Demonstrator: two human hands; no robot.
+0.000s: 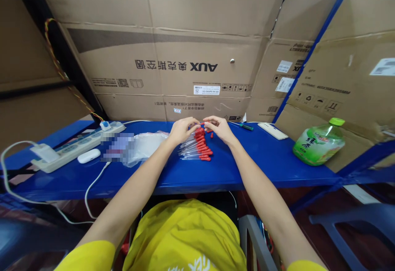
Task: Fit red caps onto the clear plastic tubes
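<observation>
Clear droppers (pixel 189 149) with red rubber bulbs (pixel 203 147) lie side by side in a stack on the blue table, bulbs toward the right. Just beyond the stack, my left hand (pixel 184 127) is closed, its fingers curled and pinching. My right hand (pixel 219 127) faces it from the other side, also with bent, pinching fingers. A bit of red shows between the two sets of fingertips, apparently one dropper's bulb; its tube is mostly hidden by my fingers. A few loose red bulbs (pixel 211 135) lie under my right hand.
Left of the stack are clear plastic bags (pixel 148 145), a white earbud case (pixel 89 155) and a power strip (pixel 78 143) with cables. A screwdriver (pixel 246 127), a white flat device (pixel 273 131) and a green-capped bottle (pixel 319 143) stand or lie right. Cardboard (pixel 173 57) walls the back.
</observation>
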